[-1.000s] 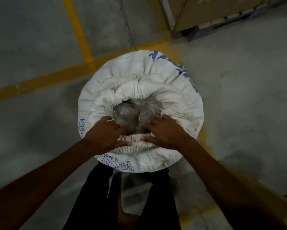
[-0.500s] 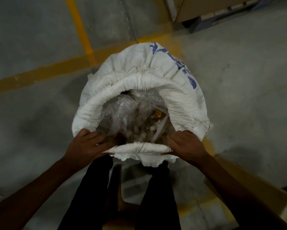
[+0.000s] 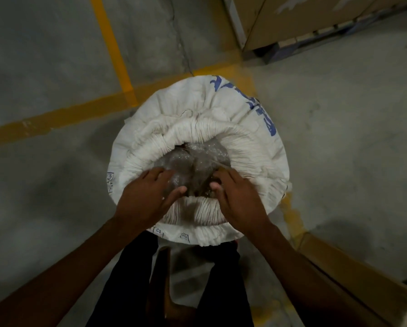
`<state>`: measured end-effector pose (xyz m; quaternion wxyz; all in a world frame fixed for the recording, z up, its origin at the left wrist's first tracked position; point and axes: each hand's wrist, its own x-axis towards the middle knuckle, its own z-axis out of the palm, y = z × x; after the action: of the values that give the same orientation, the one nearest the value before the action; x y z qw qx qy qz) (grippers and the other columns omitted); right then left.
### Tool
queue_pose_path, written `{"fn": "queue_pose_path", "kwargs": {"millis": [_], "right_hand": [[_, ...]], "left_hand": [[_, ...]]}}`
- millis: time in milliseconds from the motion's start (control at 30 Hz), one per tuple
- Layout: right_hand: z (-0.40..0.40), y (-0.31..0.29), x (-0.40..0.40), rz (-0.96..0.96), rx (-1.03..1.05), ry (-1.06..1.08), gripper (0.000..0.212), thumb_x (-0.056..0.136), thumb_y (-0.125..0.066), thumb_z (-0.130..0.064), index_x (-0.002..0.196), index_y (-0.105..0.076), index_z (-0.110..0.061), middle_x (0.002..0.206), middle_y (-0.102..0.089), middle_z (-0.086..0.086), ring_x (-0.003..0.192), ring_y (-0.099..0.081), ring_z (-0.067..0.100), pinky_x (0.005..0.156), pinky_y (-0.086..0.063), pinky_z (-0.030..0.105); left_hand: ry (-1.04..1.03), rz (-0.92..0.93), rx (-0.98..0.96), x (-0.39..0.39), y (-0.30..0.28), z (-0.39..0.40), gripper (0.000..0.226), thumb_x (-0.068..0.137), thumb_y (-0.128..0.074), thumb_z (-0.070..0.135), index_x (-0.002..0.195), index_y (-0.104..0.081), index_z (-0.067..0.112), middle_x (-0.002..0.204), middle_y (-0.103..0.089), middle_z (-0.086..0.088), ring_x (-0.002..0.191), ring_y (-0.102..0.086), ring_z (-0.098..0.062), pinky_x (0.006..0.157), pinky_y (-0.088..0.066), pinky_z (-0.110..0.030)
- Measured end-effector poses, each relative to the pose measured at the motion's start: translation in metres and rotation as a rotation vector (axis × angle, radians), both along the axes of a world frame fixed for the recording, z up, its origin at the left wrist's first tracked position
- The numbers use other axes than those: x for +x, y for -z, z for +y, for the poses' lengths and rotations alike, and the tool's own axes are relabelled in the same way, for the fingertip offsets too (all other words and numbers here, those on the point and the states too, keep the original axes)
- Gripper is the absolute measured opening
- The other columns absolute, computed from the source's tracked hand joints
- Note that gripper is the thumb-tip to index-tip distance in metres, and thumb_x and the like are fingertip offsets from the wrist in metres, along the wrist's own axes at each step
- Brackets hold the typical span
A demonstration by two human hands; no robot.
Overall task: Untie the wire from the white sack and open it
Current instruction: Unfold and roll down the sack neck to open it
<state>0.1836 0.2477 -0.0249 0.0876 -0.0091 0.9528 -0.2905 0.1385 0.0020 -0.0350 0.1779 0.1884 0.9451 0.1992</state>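
The left hand (image 3: 146, 199) and the right hand (image 3: 239, 199) rest side by side on the near rim of the white sack (image 3: 197, 119), which stands upright on the concrete floor (image 3: 44, 197) directly ahead of the person. Both hands are spread, fingers extended forward and down into the mouth; neither closes on anything, and no wire is visible. The clear inner liner (image 3: 193, 161) lies immediately beyond the fingertips, at the centre of the rolled-down mouth. Both hands are equally near it. Judgement: the next move reaches forward and inward to part the liner. Farther off, yellow floor lines (image 3: 113, 50) cross behind the sack.
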Motion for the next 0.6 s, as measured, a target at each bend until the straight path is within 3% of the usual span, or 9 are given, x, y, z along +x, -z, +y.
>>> {"fn": "queue_pose_path", "kwargs": {"millis": [100,167,233,300,367,433,533,600], "right_hand": [[-0.019,-0.005,-0.031,-0.025,-0.342,0.269,0.036,0.111,-0.035,-0.031,0.12,-0.065,-0.013,0.115,-0.068,0.001,0.106,-0.062,0.014,0.097,-0.049,0.032],[-0.026,-0.002,-0.056,-0.139,-0.418,0.445,0.049,0.108,-0.031,-0.041,0.126,-0.068,-0.015,0.121,-0.071,0.002,0.114,-0.063,0.014,0.105,-0.047,0.031],[-0.028,0.003,-0.081,-0.301,-0.487,0.589,0.064,0.103,-0.026,-0.057,0.126,-0.071,-0.019,0.128,-0.071,0.004,0.12,-0.063,0.02,0.112,-0.046,0.04],[-0.025,0.01,-0.099,-0.393,-0.523,0.657,0.07,0.102,-0.021,-0.066,0.12,-0.075,-0.024,0.129,-0.072,0.005,0.121,-0.063,0.024,0.113,-0.045,0.046],[-0.017,0.013,-0.11,-0.371,-0.47,0.6,0.072,0.104,-0.019,-0.065,0.12,-0.075,-0.023,0.131,-0.071,0.006,0.123,-0.062,0.025,0.113,-0.044,0.044],[-0.007,0.012,-0.115,-0.215,-0.388,0.477,0.072,0.105,-0.02,-0.063,0.131,-0.069,-0.017,0.138,-0.067,0.006,0.132,-0.057,0.023,0.117,-0.041,0.042],[0.017,0.011,-0.122,0.052,-0.255,0.269,0.055,0.11,-0.027,-0.044,0.145,-0.057,-0.013,0.15,-0.057,0.006,0.144,-0.046,0.02,0.123,-0.032,0.042],[0.034,0.01,-0.132,0.118,-0.1,0.138,0.054,0.111,-0.027,-0.041,0.151,-0.048,-0.014,0.158,-0.049,0.008,0.151,-0.038,0.021,0.126,-0.027,0.044]], "left_hand": [[-0.131,-0.227,0.246,-0.021,-0.001,0.022,0.068,0.099,-0.035,0.067,0.142,-0.059,0.02,0.136,-0.068,-0.009,0.126,-0.064,-0.027,0.108,-0.051,-0.046],[-0.24,-0.332,0.348,-0.036,0.005,0.035,0.07,0.097,-0.039,0.066,0.146,-0.058,0.019,0.146,-0.064,-0.008,0.136,-0.057,-0.024,0.119,-0.041,-0.041],[-0.298,-0.394,0.39,-0.05,0.01,0.044,0.067,0.098,-0.042,0.061,0.15,-0.055,0.02,0.154,-0.057,-0.005,0.143,-0.05,-0.02,0.121,-0.032,-0.032],[-0.364,-0.416,0.442,-0.065,0.012,0.046,0.068,0.098,-0.04,0.059,0.151,-0.055,0.019,0.155,-0.055,-0.004,0.145,-0.047,-0.019,0.123,-0.03,-0.032],[-0.38,-0.351,0.486,-0.079,0.011,0.043,0.068,0.1,-0.038,0.059,0.149,-0.056,0.016,0.154,-0.056,-0.004,0.144,-0.048,-0.018,0.126,-0.032,-0.042],[-0.347,-0.253,0.537,-0.092,0.01,0.036,0.06,0.104,-0.037,0.051,0.149,-0.055,0.015,0.155,-0.055,-0.004,0.145,-0.047,-0.016,0.126,-0.033,-0.046],[-0.287,-0.126,0.512,-0.113,0.008,0.024,0.059,0.106,-0.035,0.042,0.157,-0.045,0.013,0.164,-0.044,-0.007,0.154,-0.037,-0.018,0.13,-0.026,-0.045],[-0.245,-0.037,0.398,-0.125,0.007,0.018,0.064,0.105,-0.034,0.041,0.162,-0.035,0.012,0.169,-0.035,-0.01,0.158,-0.028,-0.022,0.132,-0.016,-0.039]]}}
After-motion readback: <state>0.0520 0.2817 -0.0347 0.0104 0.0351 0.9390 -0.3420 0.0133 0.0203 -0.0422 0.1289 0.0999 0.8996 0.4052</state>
